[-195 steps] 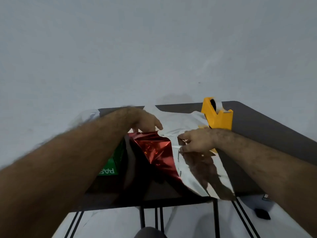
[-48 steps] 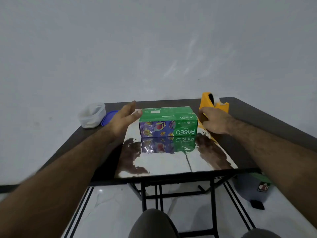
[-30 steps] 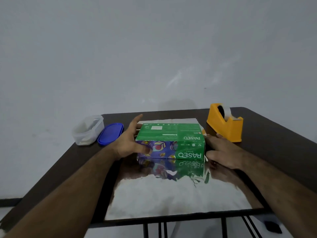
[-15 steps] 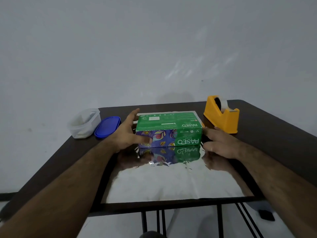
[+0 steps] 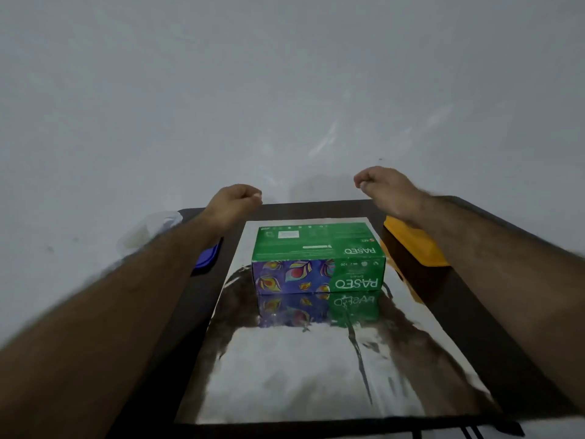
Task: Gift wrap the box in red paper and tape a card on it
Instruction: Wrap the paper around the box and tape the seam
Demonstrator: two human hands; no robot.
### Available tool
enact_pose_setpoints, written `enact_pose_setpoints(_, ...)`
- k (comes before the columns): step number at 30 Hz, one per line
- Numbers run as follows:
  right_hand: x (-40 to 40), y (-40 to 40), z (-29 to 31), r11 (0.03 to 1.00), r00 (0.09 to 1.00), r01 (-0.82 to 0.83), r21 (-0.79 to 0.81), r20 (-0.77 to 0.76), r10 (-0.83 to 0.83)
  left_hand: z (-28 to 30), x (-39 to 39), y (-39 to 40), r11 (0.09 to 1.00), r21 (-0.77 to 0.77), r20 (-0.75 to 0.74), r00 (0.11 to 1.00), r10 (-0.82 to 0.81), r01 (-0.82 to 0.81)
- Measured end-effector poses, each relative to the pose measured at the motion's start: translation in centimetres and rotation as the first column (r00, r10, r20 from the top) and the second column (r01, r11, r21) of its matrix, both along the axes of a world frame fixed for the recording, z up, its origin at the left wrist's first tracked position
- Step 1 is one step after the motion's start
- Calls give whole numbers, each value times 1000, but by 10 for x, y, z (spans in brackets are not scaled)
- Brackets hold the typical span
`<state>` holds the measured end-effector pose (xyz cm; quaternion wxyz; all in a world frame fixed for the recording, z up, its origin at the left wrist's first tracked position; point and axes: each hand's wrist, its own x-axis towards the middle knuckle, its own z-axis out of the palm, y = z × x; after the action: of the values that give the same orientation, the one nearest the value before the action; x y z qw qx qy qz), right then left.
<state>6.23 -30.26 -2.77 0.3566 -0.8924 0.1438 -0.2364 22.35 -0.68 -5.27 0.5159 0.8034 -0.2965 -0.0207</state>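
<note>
**Head view: box set on the sheet, wrapping not yet begun**

Head camera shows the box (image 5: 318, 258) lying flat on the far half of the paper (image 5: 316, 375), which is spread silver side up on the dark surface (image 5: 493, 312). No flap is folded over the box, no tape is on it, and no card shows anywhere, so nearly the whole task is left: folding the sheet round the box, taping the seams, closing the ends and fixing the card.

Both hands are raised beyond the far edge of the sheet, clear of the box. The left hand (image 5: 232, 201) and the right hand (image 5: 384, 186) each have their fingers curled in, and neither visibly holds anything; whether they pinch the paper's far edge cannot be told.

The paper's red face is turned down and hidden. The yellow tape holder (image 5: 411, 245) is mostly covered by the right forearm. The blue lid (image 5: 207, 259) and a pale tub (image 5: 148, 231) at left are blurred and partly hidden behind the left arm.
</note>
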Motion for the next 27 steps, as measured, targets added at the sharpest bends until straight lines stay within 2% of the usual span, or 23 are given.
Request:
enact_pose_setpoints(4,50,-18,0,975,966,-68,-209,-259,11,-6,36,-20,954,299,116,993,-11,-24)
enact_pose_setpoints(7,79,-34,-10,921,885,-147,-361,-464,-40,-11,55,-34,849,528,209,972,-106,-21)
enact_pose_setpoints(9,95,-46,-21,880,830,-183,-438,-549,-101,-15,66,-42,772,635,217,964,-155,-18)
enact_pose_setpoints(12,114,-62,-40,851,755,-230,-473,-638,-151,-25,87,-54,683,729,222,954,-200,-27)
enact_pose_setpoints(14,122,-64,-49,832,728,-267,-486,-667,-156,-32,97,-60,659,750,243,947,-209,-47)
enact_pose_setpoints(20,132,-65,-53,815,776,-238,-528,-608,-167,-30,100,-69,672,729,318,934,-166,-129)
enact_pose_setpoints(23,126,-58,-47,844,792,-210,-494,-592,-149,-25,94,-66,738,661,309,946,-102,-136)
enact_pose_setpoints(27,107,-48,-30,897,896,-72,-436,-424,-134,-9,80,-51,862,491,287,958,-22,-128)
